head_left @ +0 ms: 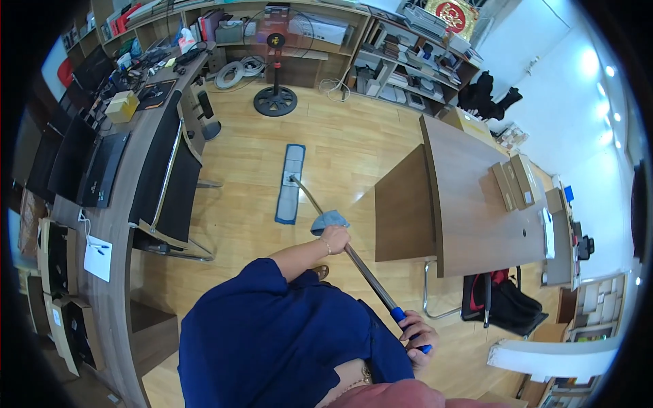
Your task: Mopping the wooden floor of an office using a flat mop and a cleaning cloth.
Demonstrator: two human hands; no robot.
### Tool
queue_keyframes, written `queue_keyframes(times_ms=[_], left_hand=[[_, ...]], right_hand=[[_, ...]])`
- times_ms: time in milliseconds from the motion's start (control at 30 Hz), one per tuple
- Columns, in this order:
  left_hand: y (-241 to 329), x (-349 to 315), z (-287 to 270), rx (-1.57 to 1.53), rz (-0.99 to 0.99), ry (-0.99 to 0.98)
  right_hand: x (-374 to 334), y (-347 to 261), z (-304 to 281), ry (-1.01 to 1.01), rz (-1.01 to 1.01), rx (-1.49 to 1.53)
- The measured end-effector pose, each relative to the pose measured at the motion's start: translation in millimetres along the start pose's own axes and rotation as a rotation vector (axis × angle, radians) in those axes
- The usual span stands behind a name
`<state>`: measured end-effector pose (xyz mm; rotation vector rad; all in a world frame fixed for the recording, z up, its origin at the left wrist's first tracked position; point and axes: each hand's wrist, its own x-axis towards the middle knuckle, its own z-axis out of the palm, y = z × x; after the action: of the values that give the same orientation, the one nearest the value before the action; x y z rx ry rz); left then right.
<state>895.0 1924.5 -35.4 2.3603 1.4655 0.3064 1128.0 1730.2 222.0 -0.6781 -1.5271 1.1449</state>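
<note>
Pale wood flooring (340,153) stretches between a cluttered bench (114,228) at left and a brown one (469,197) at right, where a flat mop head (290,200) lies on the boards ahead of a person in blue. The left hand's (335,240) fingers grasp the metal pole (367,274) beside a grey-blue cloth (329,221); the right hand's (419,338) fingers wrap its blue grip (398,314).
</note>
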Motion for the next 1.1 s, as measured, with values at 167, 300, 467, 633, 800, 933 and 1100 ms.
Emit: queue_keyframes(times_ms=[167,300,467,633,800,933,1100], left_hand=[[-52.4,29.3,-20.1,0.025,-0.108,0.018],[-99.9,43.3,-39.6,0.017,-0.205,0.085],[-146.6,47.4,-65.5,0.051,-0.336,0.197],[-184.4,55.7,-81.5,0.012,-0.437,0.233],[-201.9,91.5,-89.5,0.005,-0.374,0.257],[-203.1,127.9,-120.4,-0.008,-0.237,0.078],[-204.6,188.2,-135.7,-0.07,-0.073,0.083]], right_hand=[[76.1,44.5,-19.3,-0.107,-0.05,0.207],[152.1,77.5,-28.5,-0.34,-0.079,0.283],[226.7,107.3,-25.6,-0.579,-0.076,0.31],[275.3,111.4,-9.8,-0.553,-0.007,0.27],[309.3,98.8,-4.4,-0.348,0.048,0.213],[339.1,78.6,1.6,-0.224,0.036,0.159],[366.1,59.3,10.2,-0.154,-0.002,0.049]])
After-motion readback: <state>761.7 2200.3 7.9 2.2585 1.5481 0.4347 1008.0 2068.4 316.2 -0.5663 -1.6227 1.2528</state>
